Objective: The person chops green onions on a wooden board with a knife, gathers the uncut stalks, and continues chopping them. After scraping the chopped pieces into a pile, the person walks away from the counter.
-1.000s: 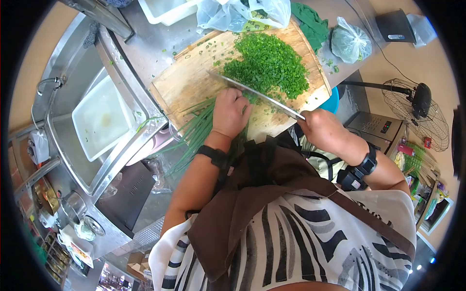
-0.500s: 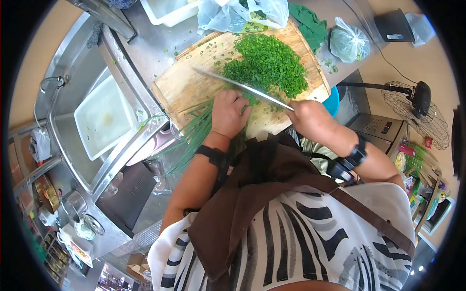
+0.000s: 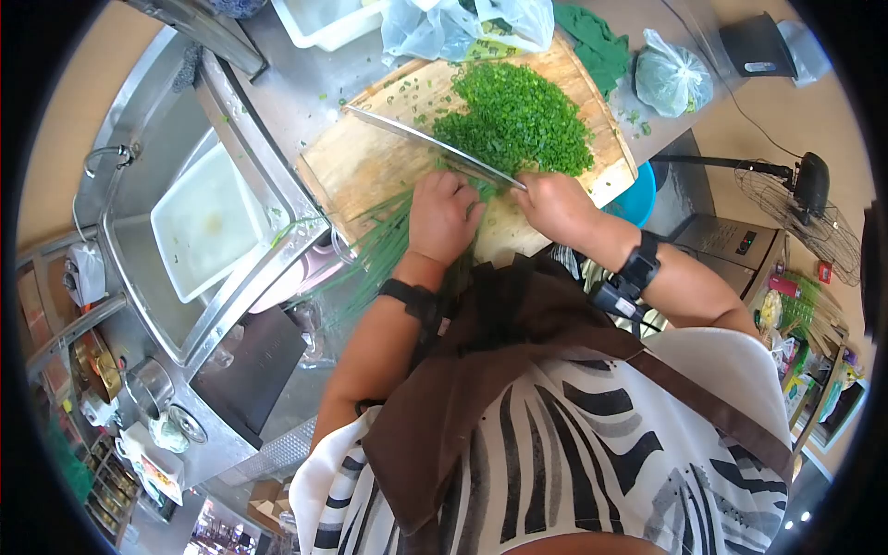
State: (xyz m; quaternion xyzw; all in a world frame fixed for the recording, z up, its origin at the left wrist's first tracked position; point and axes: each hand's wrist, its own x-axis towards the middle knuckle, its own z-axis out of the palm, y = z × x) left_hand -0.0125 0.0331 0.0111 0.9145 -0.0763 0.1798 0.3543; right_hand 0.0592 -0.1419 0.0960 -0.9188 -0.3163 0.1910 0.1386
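My right hand [image 3: 555, 205] is closed round the handle of a long kitchen knife [image 3: 435, 141], whose blade slants up and left across the wooden cutting board [image 3: 347, 171]. Under my left hand [image 3: 444, 213], with its fingers curled, lies a bunch of green onions [image 3: 375, 245]; the long leaves trail off the board's lower left edge. The blade passes just beyond my left fingertips. On the far side of the blade sits a large heap of chopped green onions [image 3: 523, 116]. A few loose green rings are scattered on the board's upper left.
To the left is a steel sink [image 3: 139, 250] with a white plastic tub [image 3: 208, 222] in it. Plastic bags [image 3: 462, 32], a green cloth [image 3: 592, 46] and a tied bag [image 3: 673, 79] lie behind the board. A blue container [image 3: 638, 194] stands below its right edge.
My right hand and the knife have shifted left, and the blade tip now reaches the board's upper left edge. My left hand stays on the green onions. The whole view has shifted slightly.
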